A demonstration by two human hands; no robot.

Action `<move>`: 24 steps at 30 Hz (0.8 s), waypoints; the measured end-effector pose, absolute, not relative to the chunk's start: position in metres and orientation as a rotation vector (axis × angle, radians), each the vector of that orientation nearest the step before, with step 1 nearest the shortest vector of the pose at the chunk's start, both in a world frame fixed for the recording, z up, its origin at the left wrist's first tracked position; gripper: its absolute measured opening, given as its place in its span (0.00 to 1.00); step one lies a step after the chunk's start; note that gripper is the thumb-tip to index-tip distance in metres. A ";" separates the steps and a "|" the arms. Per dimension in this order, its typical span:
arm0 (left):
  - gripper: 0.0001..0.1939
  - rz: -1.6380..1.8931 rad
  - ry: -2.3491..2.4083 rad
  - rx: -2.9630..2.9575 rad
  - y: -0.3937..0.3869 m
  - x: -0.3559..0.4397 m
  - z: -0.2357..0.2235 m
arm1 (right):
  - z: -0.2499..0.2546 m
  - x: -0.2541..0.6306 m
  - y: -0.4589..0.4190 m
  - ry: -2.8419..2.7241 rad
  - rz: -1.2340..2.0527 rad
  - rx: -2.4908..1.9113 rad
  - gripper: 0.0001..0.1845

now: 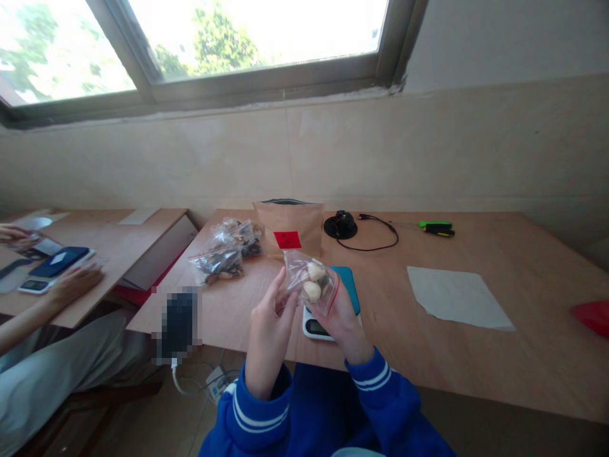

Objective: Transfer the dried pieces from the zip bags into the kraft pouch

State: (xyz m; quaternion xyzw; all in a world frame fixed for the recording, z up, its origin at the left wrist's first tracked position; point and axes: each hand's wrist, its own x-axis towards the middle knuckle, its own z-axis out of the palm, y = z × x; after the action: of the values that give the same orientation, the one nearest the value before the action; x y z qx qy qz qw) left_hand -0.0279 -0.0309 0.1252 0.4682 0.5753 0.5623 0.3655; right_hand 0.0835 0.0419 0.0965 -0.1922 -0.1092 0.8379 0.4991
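Note:
Between my two hands is a small clear zip bag [297, 271] with a red seal line, raised over a kitchen scale [351, 287]. Inside it lie several cream-coloured, rounded pieces [312, 292] and something darker; their exact kind is unclear. My left hand [267, 324] grips the bag's left side, fingers closed on it. From the right and below, my right hand [343, 318] holds the bag near its red seal, part of its fingers hidden behind it. The scale has a teal platform and a white base, partly covered by my hands.
Beyond my hands stands a brown paper pouch [299, 219] with a red label. Filled clear bags [221, 263] lie left of it. A black round device [340, 225] with a cable, screwdrivers [436, 227] and white paper [457, 295] lie rightward. Another person's hand [78, 282] is left.

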 end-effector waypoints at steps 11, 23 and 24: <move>0.24 1.676 1.538 1.112 -0.020 -0.023 0.142 | 0.107 0.086 0.039 0.066 2.068 -0.571 0.19; 0.17 1.913 1.403 0.626 -0.004 -0.064 0.103 | 0.087 0.100 0.049 -0.004 2.165 -0.441 0.12; 0.17 1.912 1.395 0.519 0.000 -0.072 0.091 | 0.087 0.102 0.050 -0.004 2.173 -0.433 0.12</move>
State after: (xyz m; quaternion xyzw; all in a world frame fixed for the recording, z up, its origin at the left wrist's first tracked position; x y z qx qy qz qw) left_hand -0.0720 -0.0005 0.0910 0.2005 0.5390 0.7387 0.3517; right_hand 0.1022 0.0499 0.0870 -0.1747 -0.0016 0.8776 0.4465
